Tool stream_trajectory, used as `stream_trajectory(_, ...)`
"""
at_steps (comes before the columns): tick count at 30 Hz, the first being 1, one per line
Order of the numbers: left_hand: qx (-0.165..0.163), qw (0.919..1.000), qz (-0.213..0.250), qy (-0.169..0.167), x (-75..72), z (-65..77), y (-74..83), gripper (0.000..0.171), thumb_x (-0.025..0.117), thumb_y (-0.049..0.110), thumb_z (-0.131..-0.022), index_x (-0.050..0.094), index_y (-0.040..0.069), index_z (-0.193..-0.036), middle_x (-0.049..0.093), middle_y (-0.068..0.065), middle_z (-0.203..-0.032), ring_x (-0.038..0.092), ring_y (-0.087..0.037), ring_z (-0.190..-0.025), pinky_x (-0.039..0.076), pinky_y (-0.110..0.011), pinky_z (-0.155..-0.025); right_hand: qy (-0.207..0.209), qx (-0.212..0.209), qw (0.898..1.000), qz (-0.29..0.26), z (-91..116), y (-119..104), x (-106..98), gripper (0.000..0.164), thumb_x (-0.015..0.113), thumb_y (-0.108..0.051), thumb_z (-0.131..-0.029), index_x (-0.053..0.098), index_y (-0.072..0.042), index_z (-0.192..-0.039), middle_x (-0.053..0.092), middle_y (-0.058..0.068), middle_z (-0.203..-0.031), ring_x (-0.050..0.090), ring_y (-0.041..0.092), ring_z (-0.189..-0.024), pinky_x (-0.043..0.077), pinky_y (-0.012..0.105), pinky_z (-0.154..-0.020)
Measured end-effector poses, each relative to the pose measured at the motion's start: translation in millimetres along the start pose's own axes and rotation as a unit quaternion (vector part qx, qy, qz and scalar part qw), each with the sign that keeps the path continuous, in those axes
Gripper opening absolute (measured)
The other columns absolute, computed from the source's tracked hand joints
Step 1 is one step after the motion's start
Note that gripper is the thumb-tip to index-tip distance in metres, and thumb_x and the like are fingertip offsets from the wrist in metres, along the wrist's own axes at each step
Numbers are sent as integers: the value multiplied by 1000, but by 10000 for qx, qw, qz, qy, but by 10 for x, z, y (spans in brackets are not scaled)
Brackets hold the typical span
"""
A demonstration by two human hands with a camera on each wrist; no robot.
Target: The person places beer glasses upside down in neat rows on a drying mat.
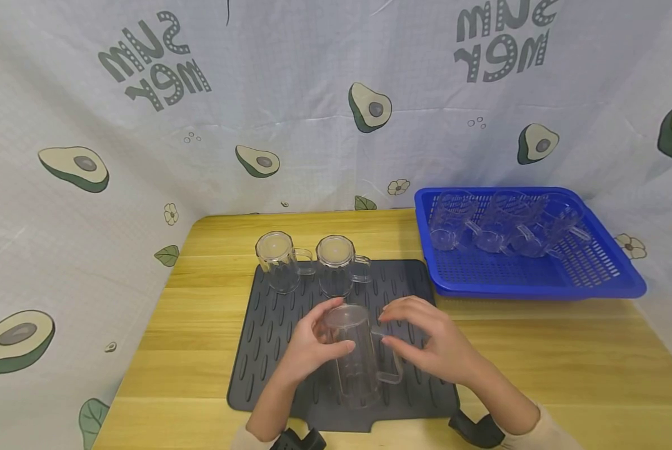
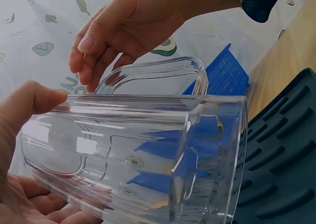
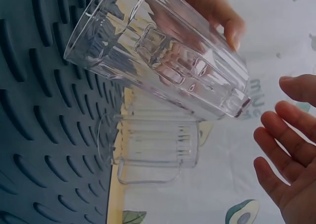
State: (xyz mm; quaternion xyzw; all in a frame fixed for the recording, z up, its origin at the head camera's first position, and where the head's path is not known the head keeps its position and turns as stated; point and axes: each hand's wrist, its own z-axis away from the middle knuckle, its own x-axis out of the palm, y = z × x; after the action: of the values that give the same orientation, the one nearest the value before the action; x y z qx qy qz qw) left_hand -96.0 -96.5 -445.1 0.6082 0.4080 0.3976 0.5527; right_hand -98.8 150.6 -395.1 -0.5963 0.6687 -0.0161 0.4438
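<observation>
A clear glass-like mug (image 1: pixel 358 372) is held upside down and tilted over the dark ribbed drying mat (image 1: pixel 282 375). My left hand (image 1: pixel 304 347) grips it near its base, thumb on one side and fingers round the other. Close to the mug's handle (image 2: pixel 148 71), my right hand (image 1: pixel 437 340) has its fingers loosely spread. The right wrist view shows a gap between these right fingers (image 3: pixel 281 140) and the mug. Two more clear mugs, a left one (image 1: pixel 282 269) and a right one (image 1: pixel 336 269), stand upside down at the mat's back edge, handles pointing right.
At the back right of the wooden table (image 1: pixel 167 350) sits a blue plastic basket (image 1: pixel 606 284) with several clear mugs inside. A white curtain (image 1: pixel 313 75) printed with avocados hangs behind and at both sides.
</observation>
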Motion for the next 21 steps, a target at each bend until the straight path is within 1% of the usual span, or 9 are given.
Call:
stream_trajectory(4, 501, 9985, -125, -175, -3, 6, 1, 75, 77, 11, -80, 40, -4, -143, 51, -20, -134, 56, -26, -114, 48, -42, -95, 49, 22, 10000, -4, 7, 10, 3, 22, 68, -29, -93, 68, -15, -109, 67, -2, -107, 60, 17, -104, 47, 24, -93)
stream_trajectory(7, 878, 9957, -98, -283, 1, 13, 15, 78, 78, 13, -80, 37, -6, -144, 51, -21, -135, 57, -25, -113, 52, -37, -88, 127, -79, 9999, 78, 12, 16, 13, 26, 75, -19, -88, 67, -13, -112, 67, 1, -107, 61, 18, -102, 48, 23, -90)
stream_trajectory(9, 1056, 9940, -46, -293, 8, 18, 25, 79, 79, 13, -80, 37, -6, -144, 51, -20, -135, 57, -22, -114, 52, -35, -87, 117, -53, 9998, 135, 20, 15, 15, 33, 77, -13, -84, 67, -11, -115, 67, 3, -109, 62, 19, -103, 49, 24, -89)
stream_trajectory(11, 1204, 9924, -9, -244, 15, 22, 33, 79, 79, 11, -79, 37, -3, -145, 52, -19, -134, 56, -21, -114, 52, -34, -88, 49, 75, 9998, 183, 34, 15, 16, 41, 78, -10, -81, 65, -9, -120, 67, 3, -113, 62, 19, -105, 51, 26, -88)
stream_trajectory(15, 1521, 9883, -96, -105, 28, 21, 50, 79, 78, 2, -77, 38, -2, -145, 51, -20, -134, 56, -22, -116, 51, -34, -91, -181, 527, 9983, 150, 69, 22, 16, 52, 77, -8, -81, 60, -9, -130, 64, 1, -123, 59, 17, -114, 52, 31, -90)
stream_trajectory(18, 1733, 9846, -220, -34, 30, 14, 61, 80, 77, -3, -75, 38, -1, -145, 49, -21, -136, 56, -23, -117, 51, -34, -92, -243, 637, 9975, 185, 88, 34, 23, 56, 77, -7, -82, 57, -9, -134, 64, 1, -124, 59, 18, -114, 53, 36, -89)
stream_trajectory(21, 1884, 9817, -285, 27, 32, 8, 62, 81, 77, -5, -74, 38, -1, -145, 48, -22, -137, 56, -23, -117, 50, -34, -93, -255, 692, 9971, 188, 103, 39, 32, 56, 75, -7, -83, 56, -10, -136, 64, 0, -123, 60, 18, -113, 53, 39, -88)
